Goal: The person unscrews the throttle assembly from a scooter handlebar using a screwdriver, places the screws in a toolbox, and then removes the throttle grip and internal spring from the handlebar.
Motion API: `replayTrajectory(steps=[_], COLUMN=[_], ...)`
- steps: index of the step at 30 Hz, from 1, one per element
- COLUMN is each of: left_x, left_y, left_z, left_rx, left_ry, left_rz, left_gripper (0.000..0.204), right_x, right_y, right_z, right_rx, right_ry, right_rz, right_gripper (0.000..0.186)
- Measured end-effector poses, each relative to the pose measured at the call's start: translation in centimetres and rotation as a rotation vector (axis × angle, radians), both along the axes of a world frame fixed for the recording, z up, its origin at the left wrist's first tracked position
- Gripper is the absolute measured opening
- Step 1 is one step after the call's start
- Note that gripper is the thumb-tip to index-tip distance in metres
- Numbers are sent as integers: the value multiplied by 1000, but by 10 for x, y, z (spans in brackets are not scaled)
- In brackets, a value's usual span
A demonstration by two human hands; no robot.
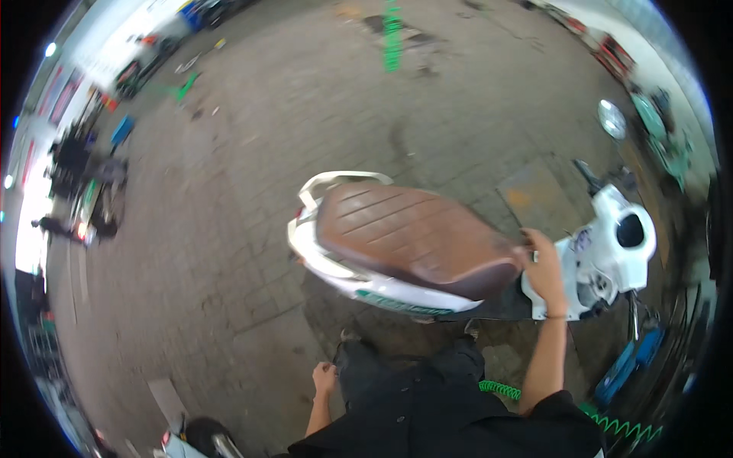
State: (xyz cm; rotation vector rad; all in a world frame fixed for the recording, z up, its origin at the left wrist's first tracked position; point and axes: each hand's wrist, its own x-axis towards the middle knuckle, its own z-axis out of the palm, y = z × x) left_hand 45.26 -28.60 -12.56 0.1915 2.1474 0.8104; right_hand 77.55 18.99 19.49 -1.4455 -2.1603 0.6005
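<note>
A white scooter [336, 267] with a quilted brown seat [412, 229] stands across in front of me, its front end to the right. My right hand [544, 271] reaches over to the seat's narrow front end. Its fingers are apart and the tips are at or just above the brown cover; exact contact is blurred. Low beside my left thigh hangs my left hand [324, 378], fingers curled in. Whatever it may hold is too small to make out. A pale grab rail [336, 175] curves round the rear of the seat.
The scooter's white front section [622, 229] and mirror [611, 119] rise at the right. A green coiled hose [500, 389] runs behind my right arm, near blue tools [617, 374]. Another vehicle [202, 437] stands at the lower left. Another green coil [392, 38] hangs far ahead.
</note>
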Motion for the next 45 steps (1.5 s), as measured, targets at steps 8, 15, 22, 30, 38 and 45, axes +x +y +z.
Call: replayTrajectory(steps=[8, 15, 22, 30, 38, 45], left_x=[-188, -325, -494, -731, -859, -817], left_y=[-188, -153, 55, 102, 444, 776], left_z=[47, 82, 84, 5, 80, -5], left_rx=[-437, -52, -308, -18, -272, -167], left_ry=[132, 280, 70, -383, 291, 398], left_rz=[149, 434, -168, 28, -957, -1647], left_gripper=[23, 43, 59, 20, 36, 25], right_x=[-297, -354, -341, -392, -491, -672], right_y=[-69, -98, -96, -81, -152, -158], right_z=[-165, -216, -194, -179, -252, -330], right_rx=[-318, -456, -504, -499, -328, -153], right_ry=[-305, -653, -749, -686, -499, 987], right_rz=[387, 268, 20, -157, -1317, -2299], right_gripper=[84, 107, 120, 116, 104, 52])
